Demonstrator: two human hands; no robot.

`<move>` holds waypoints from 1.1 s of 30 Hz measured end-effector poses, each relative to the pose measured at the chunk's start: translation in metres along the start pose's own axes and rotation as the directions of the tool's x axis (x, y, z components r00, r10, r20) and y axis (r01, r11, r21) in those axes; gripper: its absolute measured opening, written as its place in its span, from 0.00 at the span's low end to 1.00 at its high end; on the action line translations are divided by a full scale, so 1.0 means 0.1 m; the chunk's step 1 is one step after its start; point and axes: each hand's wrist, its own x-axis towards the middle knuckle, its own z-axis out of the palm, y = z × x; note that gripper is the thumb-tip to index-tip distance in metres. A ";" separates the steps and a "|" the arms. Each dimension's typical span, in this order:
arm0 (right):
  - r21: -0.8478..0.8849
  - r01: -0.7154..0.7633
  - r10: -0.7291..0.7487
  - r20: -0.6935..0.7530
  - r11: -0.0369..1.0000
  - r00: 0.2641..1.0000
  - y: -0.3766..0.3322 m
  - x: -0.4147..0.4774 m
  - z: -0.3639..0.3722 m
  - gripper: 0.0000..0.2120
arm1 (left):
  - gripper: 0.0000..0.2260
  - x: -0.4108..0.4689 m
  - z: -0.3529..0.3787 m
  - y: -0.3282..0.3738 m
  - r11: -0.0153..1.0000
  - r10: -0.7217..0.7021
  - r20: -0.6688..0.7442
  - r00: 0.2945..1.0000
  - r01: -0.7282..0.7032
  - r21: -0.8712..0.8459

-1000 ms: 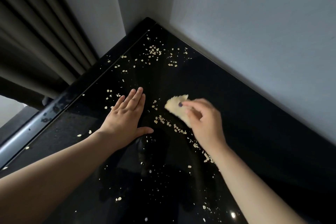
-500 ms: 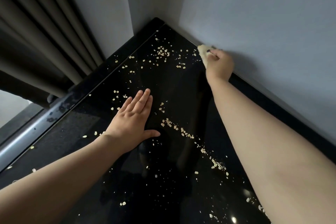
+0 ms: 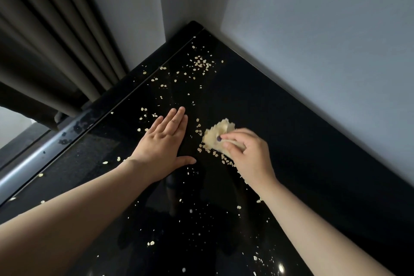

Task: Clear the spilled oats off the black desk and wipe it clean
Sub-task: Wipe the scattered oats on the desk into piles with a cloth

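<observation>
On the black desk [image 3: 280, 132], spilled oats [image 3: 201, 64] lie scattered: a cluster near the far corner, a line along the near edge of a pale yellow cloth [image 3: 218, 133], loose flakes toward the viewer. Right hand [image 3: 248, 154]: fingers pinched on the cloth, pressing it to the desktop at mid-surface. Left hand [image 3: 163, 148]: released, flat on the desk, fingers together, thumb spread, just beside the cloth without touching it. Grey walls [image 3: 313, 29] meet behind the corner; a dark pleated curtain [image 3: 51, 40] hangs at left.
</observation>
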 end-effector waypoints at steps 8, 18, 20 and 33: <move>0.073 -0.121 0.141 -0.430 0.990 0.892 -0.07 0.74 -0.22 0.09 | 0.39 -0.10 -0.27 -0.30 0.988 0.032 -0.118 0.993 -0.049 -0.149; 0.021 -0.267 0.245 -0.475 0.963 0.845 -0.17 1.80 0.05 0.12 | 0.45 -0.02 -0.29 -0.65 0.993 -0.002 -0.165 0.986 -0.016 -0.113; -0.055 -0.203 0.161 -0.429 0.978 0.889 -0.19 1.69 0.14 0.11 | 0.43 -0.01 -0.29 -0.66 0.996 -0.017 -0.186 0.982 0.000 -0.088; 0.128 0.015 0.002 -0.127 0.992 0.992 -0.38 0.50 0.16 0.11 | 0.42 -0.08 -0.31 -0.93 0.999 -0.033 -0.153 0.988 0.029 -0.028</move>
